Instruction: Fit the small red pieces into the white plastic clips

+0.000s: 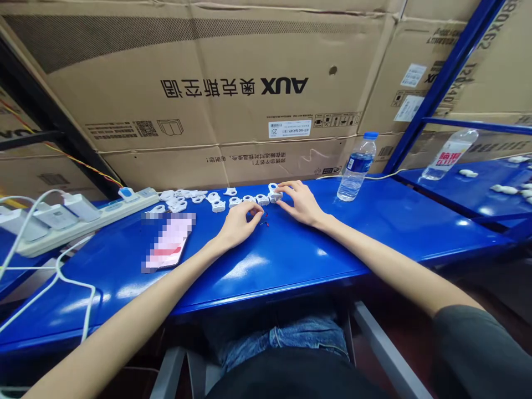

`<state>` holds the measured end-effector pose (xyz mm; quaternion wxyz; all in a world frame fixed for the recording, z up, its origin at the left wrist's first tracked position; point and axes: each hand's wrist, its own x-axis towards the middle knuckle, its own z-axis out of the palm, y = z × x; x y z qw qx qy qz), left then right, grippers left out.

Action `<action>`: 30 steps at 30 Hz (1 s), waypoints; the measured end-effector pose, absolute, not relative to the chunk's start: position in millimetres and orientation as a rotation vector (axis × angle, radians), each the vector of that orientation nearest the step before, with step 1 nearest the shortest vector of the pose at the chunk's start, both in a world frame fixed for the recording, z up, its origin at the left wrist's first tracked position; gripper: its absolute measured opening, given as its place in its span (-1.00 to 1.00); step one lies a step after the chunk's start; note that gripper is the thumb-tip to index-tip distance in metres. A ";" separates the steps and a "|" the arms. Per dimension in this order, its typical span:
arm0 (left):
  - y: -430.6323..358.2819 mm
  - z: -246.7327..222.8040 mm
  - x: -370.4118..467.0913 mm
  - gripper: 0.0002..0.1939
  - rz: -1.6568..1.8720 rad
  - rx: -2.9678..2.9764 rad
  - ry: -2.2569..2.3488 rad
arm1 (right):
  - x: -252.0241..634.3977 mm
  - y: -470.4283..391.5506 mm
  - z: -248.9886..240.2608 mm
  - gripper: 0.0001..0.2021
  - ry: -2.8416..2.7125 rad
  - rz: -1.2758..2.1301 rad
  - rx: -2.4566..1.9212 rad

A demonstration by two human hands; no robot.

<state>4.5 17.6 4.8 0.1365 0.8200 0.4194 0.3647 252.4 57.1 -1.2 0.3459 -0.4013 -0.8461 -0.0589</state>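
Observation:
My right hand [301,202] holds a small white plastic piece with a ring-shaped top [273,188] between thumb and fingers, at the back of the blue table. Close to its left, my left hand [240,226] is closed in a pinch. Thin dark wires with red ends [266,224] show at its fingertips; what else the pinch covers is hidden. A row of similar white ringed pieces [218,206] runs along the table behind my left hand. More of them lie in a loose pile [178,204] further left.
A phone [168,244] lies on the blue table [291,260], left of my forearm. A power strip [100,220] with white chargers and cables is at far left. Water bottles [356,169] stand at right. Large cardboard boxes [233,50] wall off the back; blue shelf posts [440,83] rise at right.

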 end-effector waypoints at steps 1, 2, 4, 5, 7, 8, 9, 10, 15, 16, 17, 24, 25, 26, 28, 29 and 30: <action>18.0 4.8 4.7 -0.78 1.064 2.331 1.235 | 250.8 55.6 -1.2 -0.70 -2.212 -0.155 -1.006; 18.4 4.9 4.9 -0.78 1.074 2.283 1.250 | 249.3 54.1 -1.2 -0.69 -2.228 -0.159 -0.971; 19.5 4.7 5.1 -0.77 1.097 2.171 1.257 | 246.3 50.6 -1.1 -0.69 -2.257 -0.168 -0.903; 20.2 4.3 5.1 -0.77 1.111 2.115 1.256 | 244.8 48.8 -1.0 -0.69 -2.269 -0.174 -0.874; 21.7 3.0 4.9 -0.77 1.152 2.022 1.250 | 242.3 45.6 -0.8 -0.69 -2.294 -0.186 -0.829; 22.6 2.3 4.6 -0.78 1.179 1.993 1.245 | 241.2 44.2 -0.7 -0.70 -2.307 -0.190 -0.814; 23.4 1.7 4.3 -0.78 1.203 1.974 1.239 | 240.3 43.0 -0.7 -0.70 -2.319 -0.193 -0.805; 24.1 1.4 3.9 -0.77 1.220 1.962 1.232 | 239.6 42.2 -0.8 -0.70 -2.330 -0.195 -0.799; 25.6 2.7 2.5 -0.74 1.247 1.975 1.238 | 238.2 40.6 -1.5 -0.68 -2.365 -0.194 -0.775; 25.7 3.0 2.4 -0.73 1.240 1.978 1.247 | 238.1 40.6 -1.5 -0.68 -2.367 -0.190 -0.774; 25.7 3.0 2.4 -0.71 1.230 1.977 1.254 | 238.1 40.6 -1.4 -0.67 -2.368 -0.185 -0.775; 25.4 1.6 3.6 -0.80 1.214 1.942 1.306 | 240.1 41.1 1.1 -0.69 -2.347 -0.186 -0.809; 24.8 1.8 3.9 -0.82 1.202 1.956 1.323 | 240.7 41.4 1.5 -0.70 -2.344 -0.190 -0.814; 24.1 2.1 4.1 -0.84 1.190 1.980 1.339 | 241.3 41.7 1.8 -0.70 -2.341 -0.193 -0.820; 22.2 2.3 3.8 -0.86 1.165 2.063 1.377 | 242.3 42.3 2.1 -0.70 -2.335 -0.194 -0.828; 21.3 2.1 3.4 -0.87 1.147 2.128 1.399 | 242.7 42.6 2.2 -0.70 -2.332 -0.193 -0.830; 20.5 1.7 2.9 -0.88 1.123 2.209 1.419 | 242.9 42.9 2.1 -0.71 -2.330 -0.191 -0.830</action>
